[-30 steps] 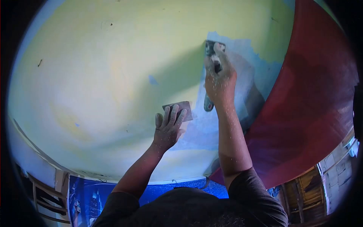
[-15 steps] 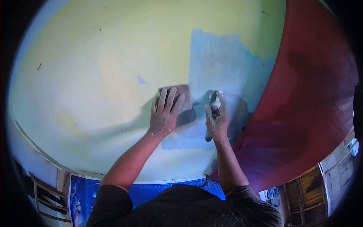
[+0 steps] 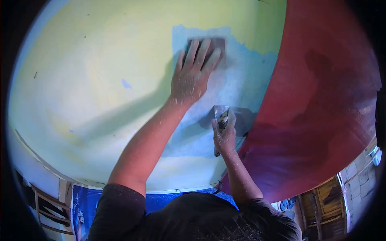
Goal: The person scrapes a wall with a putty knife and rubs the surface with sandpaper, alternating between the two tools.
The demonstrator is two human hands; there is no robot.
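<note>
My left hand (image 3: 190, 78) presses a dark brown sheet of sandpaper (image 3: 219, 44) flat against the wall, fingers spread over it. The sheet lies on the upper part of a pale blue-grey patch (image 3: 242, 68), within the yellowish wall (image 3: 104, 52). Lower and to the right, my right hand (image 3: 226, 138) grips a putty knife (image 3: 219, 110). Its metal blade points up and its dark handle end shows below the palm. Whitish dust covers both hands and forearms.
A dark red wall section (image 3: 321, 100) meets the pale one along a slanting edge at right. Blue material (image 3: 161, 202) lies below the wall. Wooden slats (image 3: 52, 199) stand at lower left, and a wooden frame (image 3: 323, 207) at lower right.
My left hand has moved up and right with the sandpaper, from the patch's left edge onto its upper part. My right hand has shifted slightly down and left in view, still holding the putty knife.
</note>
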